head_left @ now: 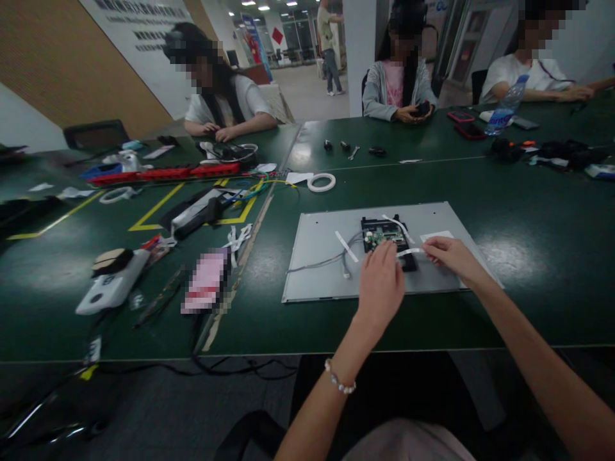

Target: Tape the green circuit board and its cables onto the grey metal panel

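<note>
A flat grey panel (317, 256) lies on the green table. On it sits a black bracket with a green circuit board (379, 237), and grey cables (321, 262) run out to its left. My left hand (383, 278) rests over the board's near edge, fingers close together; what they hold, if anything, is hidden. My right hand (449, 256) pinches the right end of a white tape strip (410, 251), whose other end reaches the black bracket. Other white strips lie on the bracket's top right and on the panel left of the board (346, 246).
A tape roll (321, 183) lies behind the panel. To the left are a pink item (206, 282), a white device (113, 282), a black-and-white device (196, 211) and red strips (168, 173). Across the table, several people sit near a bottle (508, 105) and phones.
</note>
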`<action>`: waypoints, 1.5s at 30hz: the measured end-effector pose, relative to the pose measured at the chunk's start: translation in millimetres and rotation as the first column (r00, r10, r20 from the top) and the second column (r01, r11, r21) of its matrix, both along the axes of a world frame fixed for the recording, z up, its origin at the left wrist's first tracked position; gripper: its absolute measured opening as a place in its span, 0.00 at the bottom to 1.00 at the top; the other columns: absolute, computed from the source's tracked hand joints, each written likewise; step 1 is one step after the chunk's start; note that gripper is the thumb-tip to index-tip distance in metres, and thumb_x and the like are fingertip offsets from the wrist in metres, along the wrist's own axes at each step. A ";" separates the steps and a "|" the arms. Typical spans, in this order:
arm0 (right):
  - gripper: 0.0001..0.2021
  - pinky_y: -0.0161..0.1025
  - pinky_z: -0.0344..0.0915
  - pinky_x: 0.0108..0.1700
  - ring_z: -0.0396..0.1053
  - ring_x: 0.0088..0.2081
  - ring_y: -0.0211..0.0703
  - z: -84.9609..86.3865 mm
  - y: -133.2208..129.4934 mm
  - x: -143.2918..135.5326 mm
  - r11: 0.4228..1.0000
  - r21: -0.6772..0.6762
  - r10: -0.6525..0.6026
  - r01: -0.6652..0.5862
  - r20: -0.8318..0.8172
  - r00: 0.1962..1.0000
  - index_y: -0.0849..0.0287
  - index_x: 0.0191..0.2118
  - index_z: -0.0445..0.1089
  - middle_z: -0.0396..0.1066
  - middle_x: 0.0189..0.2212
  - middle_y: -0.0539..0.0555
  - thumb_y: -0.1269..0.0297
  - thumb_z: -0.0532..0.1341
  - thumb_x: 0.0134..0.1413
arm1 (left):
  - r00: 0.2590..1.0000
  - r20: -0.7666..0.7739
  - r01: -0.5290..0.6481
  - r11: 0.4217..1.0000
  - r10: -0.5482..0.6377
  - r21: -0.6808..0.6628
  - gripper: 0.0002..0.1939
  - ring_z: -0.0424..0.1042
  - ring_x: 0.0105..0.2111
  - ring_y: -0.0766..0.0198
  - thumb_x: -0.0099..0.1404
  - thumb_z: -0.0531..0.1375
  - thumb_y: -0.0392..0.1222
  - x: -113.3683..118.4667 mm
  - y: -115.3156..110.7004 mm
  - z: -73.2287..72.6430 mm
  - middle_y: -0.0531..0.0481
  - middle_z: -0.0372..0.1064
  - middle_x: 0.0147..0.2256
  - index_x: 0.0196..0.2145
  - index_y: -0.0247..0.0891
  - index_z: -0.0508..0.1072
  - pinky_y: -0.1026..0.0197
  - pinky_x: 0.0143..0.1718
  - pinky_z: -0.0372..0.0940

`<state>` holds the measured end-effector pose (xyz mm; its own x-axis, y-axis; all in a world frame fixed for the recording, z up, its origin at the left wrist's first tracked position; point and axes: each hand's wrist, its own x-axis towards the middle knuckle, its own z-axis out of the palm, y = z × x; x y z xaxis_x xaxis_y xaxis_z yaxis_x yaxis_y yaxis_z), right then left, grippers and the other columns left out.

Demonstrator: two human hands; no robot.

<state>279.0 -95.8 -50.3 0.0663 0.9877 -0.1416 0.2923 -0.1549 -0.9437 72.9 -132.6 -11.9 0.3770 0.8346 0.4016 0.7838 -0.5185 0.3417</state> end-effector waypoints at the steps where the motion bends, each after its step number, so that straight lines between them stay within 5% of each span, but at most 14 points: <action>1: 0.20 0.32 0.58 0.24 0.62 0.23 0.34 -3.9 1.5 1.0 1.000 0.005 0.021 -0.021 0.036 0.999 0.62 0.31 0.69 0.67 0.23 0.50 0.47 0.63 0.44 | 1.000 -0.013 0.027 0.999 -0.027 -0.025 0.20 0.56 0.60 0.59 0.69 0.47 0.35 10.8 -7.6 -3.1 0.39 0.60 0.58 0.57 0.31 0.60 0.52 0.60 0.55; 5: 0.14 0.34 0.61 0.29 0.66 0.25 0.36 -12.3 1.9 -0.8 0.990 0.120 0.048 -0.077 0.227 0.973 0.61 0.32 0.70 0.70 0.26 0.51 0.53 0.59 0.50 | 0.997 -0.072 0.004 0.996 -0.010 -0.088 0.22 0.54 0.61 0.57 0.71 0.45 0.40 36.4 -22.0 -15.2 0.39 0.56 0.61 0.59 0.31 0.57 0.50 0.60 0.53; 9: 0.09 0.35 0.61 0.35 0.69 0.30 0.39 -12.3 -0.8 -10.3 0.970 0.232 -0.043 -0.078 0.475 0.879 0.59 0.32 0.71 0.72 0.28 0.51 0.59 0.58 0.53 | 0.989 -0.144 -0.044 0.992 0.027 -0.116 0.23 0.55 0.61 0.56 0.71 0.44 0.41 36.9 -21.7 -22.3 0.39 0.56 0.61 0.60 0.31 0.55 0.46 0.60 0.52; 17: 0.08 0.35 0.52 0.28 0.67 0.31 0.42 -5.0 -15.8 -34.3 0.973 0.223 -0.163 -0.065 0.853 0.496 0.58 0.37 0.65 0.69 0.33 0.54 0.59 0.54 0.59 | 0.986 -0.150 -0.085 0.988 0.066 -0.128 0.24 0.53 0.62 0.56 0.71 0.43 0.42 38.2 -25.0 -25.6 0.40 0.54 0.62 0.61 0.32 0.54 0.41 0.60 0.49; 26: 0.08 0.37 0.58 0.31 0.67 0.36 0.45 -7.5 -14.3 -17.4 0.967 0.255 -0.211 -0.012 0.825 0.524 0.59 0.43 0.63 0.68 0.37 0.56 0.66 0.52 0.59 | 0.989 -0.135 -0.077 0.981 0.053 -0.177 0.24 0.53 0.62 0.55 0.71 0.44 0.45 30.6 -21.8 -25.5 0.37 0.59 0.59 0.59 0.29 0.57 0.42 0.61 0.48; 32: 0.18 0.44 0.60 0.54 0.62 0.53 0.47 -10.8 -37.9 -19.0 0.884 0.357 -0.083 -0.301 0.755 0.650 0.60 0.53 0.63 0.64 0.52 0.59 0.64 0.44 0.64 | 0.989 -0.142 -0.075 0.980 0.048 -0.185 0.24 0.54 0.61 0.53 0.70 0.46 0.43 29.1 -23.9 -22.7 0.37 0.58 0.59 0.60 0.30 0.55 0.37 0.59 0.48; 38: 0.25 0.54 0.50 0.61 0.47 0.64 0.51 -23.0 -63.2 -25.6 0.880 0.249 0.003 -0.405 0.849 0.529 0.57 0.65 0.52 0.53 0.62 0.54 0.58 0.42 0.65 | 0.980 -0.177 -0.114 0.982 0.087 -0.151 0.23 0.53 0.61 0.51 0.70 0.45 0.42 29.6 -25.0 -25.4 0.39 0.59 0.59 0.61 0.34 0.55 0.33 0.59 0.47; 45: 0.28 0.51 0.52 0.62 0.48 0.64 0.48 -14.0 -58.2 -4.7 0.833 0.195 0.114 -0.518 0.855 0.505 0.58 0.66 0.50 0.52 0.63 0.54 0.51 0.45 0.64 | 0.986 -0.162 -0.071 0.988 0.048 -0.141 0.24 0.53 0.62 0.55 0.70 0.45 0.44 20.8 -23.9 -26.8 0.40 0.58 0.60 0.61 0.34 0.54 0.39 0.61 0.47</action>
<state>274.3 -154.0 -64.3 -0.3799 0.9072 0.1808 0.8795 0.4148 -0.2332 93.7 -156.4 -38.8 0.3735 0.9026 0.2140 0.8618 -0.4230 0.2799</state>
